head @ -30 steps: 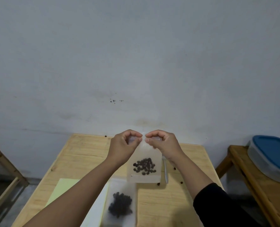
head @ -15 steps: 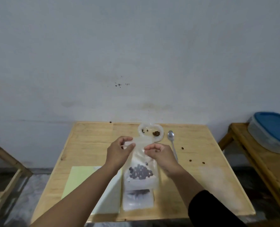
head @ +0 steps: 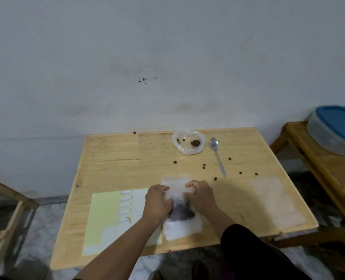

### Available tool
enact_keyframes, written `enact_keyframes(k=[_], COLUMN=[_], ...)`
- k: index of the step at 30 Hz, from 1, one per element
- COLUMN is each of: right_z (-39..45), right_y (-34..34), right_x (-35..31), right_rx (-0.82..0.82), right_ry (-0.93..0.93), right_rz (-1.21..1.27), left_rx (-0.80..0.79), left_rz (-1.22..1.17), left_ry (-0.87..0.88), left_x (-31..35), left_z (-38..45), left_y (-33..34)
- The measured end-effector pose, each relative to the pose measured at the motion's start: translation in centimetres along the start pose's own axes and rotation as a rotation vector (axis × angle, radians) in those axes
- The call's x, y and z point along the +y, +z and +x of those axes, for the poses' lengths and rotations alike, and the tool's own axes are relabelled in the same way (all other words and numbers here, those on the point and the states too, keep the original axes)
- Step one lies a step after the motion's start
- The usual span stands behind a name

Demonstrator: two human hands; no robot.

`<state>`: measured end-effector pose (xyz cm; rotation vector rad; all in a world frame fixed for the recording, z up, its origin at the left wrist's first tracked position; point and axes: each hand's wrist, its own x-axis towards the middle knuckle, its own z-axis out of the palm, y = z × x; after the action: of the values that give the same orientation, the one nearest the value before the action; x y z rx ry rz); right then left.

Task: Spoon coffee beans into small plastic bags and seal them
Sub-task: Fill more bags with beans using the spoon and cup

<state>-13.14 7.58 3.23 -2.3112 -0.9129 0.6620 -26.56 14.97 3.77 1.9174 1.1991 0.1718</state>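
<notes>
Lowered from mid-air, the bean-filled bag (head: 176, 191) now lies on the surface (head: 127, 164). One spoon (head: 217, 153) lies beyond. Left hand (head: 157, 201) and right hand (head: 200, 196) curl knuckles-up, each grip pinching the bag's edges.

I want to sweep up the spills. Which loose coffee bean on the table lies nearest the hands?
The lone dark coffee bean just beyond the right hand, left of the metal spoon's handle tip; the others lie farther back.
</notes>
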Motion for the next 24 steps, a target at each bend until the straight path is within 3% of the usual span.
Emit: enact_keyframes(k=[7,11,16,24], right_z=[-0.2,-0.4,-0.5,-0.5], right_y=[0.2,-2.2,-6.5,-14.6], right_x=[0.8,-0.3,-1.8,1.7], right_rx=[0.093,0.158,0.230,0.396], right_ry=[-0.293,-0.490,-0.462,-0.328], right_rz=[-0.341,-0.568,-0.650,-0.724], left_rx=[0.023,0.116,0.228,0.143], left_rz=[0.238,0.387,0.558,0.583], left_ry=[0.181,0.343,0.597,0.724], left_x=[1.0,3.2,7.5,15.0], left_z=[-0.2,0.5,2.6,3.4], left_y=[0.1,-0.4,-0.9,3.5])
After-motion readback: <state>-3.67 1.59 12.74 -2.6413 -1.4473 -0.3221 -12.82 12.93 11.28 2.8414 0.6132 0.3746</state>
